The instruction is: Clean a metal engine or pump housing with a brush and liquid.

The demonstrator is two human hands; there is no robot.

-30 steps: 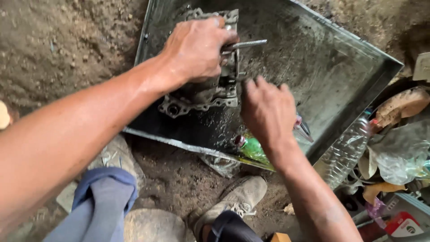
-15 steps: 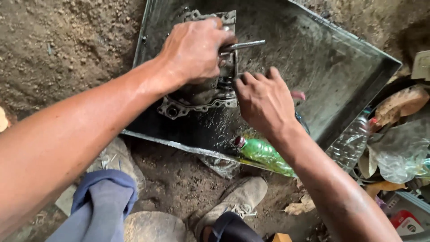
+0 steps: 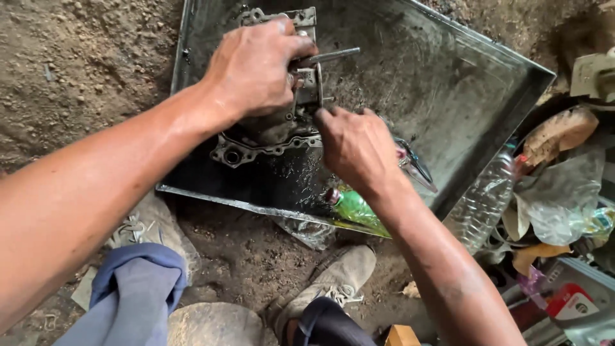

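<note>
Gripping engine casing — left hand clamped, right hand fingertips touching.

Metal tray: dark grey, wet black sheen, oily streaks. Engine casing: dull silver-grey, grimy. Shaft: pale steel. Plastic bottle in tray: bright green, red cap. Clear bottle outside: colourless. Ground: brown, speckled dirt. Shoe: tan, dusty. Cloth: blue-grey. Wrapper: brown-orange.
</note>
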